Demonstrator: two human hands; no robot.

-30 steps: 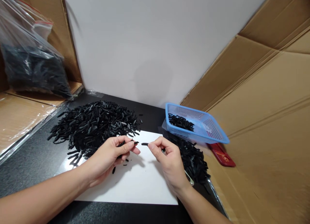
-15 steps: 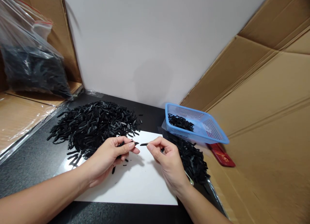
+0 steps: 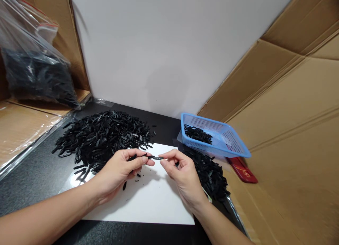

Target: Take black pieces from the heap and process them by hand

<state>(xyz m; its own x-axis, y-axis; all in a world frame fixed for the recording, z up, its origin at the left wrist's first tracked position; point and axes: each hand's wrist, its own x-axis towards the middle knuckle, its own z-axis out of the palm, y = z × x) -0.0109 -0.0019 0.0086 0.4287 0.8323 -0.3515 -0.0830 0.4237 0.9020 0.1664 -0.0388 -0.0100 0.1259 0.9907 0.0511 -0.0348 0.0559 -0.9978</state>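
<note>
Right hand (image 3: 183, 170) pinched a slim, dark strip (image 3: 158, 158) by one end, its other tip seeming, from where I stood, to meet thin black pieces (image 3: 149, 156) held in the left hand (image 3: 121, 170), above a white rectangular sheet (image 3: 156, 204) on the speckled desk (image 3: 39, 188).

Over a flat white rectangular sheet (image 3: 156, 204), the left hand (image 3: 123, 167) holds several thin black flakes (image 3: 132, 157), while the right hand (image 3: 184, 172) pinches a slender black strip (image 3: 158, 158) between thumb and forefinger, its tip close to the left fingertips. A broad heap of loose black pieces (image 3: 106, 132) lies left of the sheet's far edge. To the right, a shallow blue perforated plastic basket (image 3: 224, 135) holding similar pieces stands behind a smaller black pile (image 3: 212, 174).
</note>
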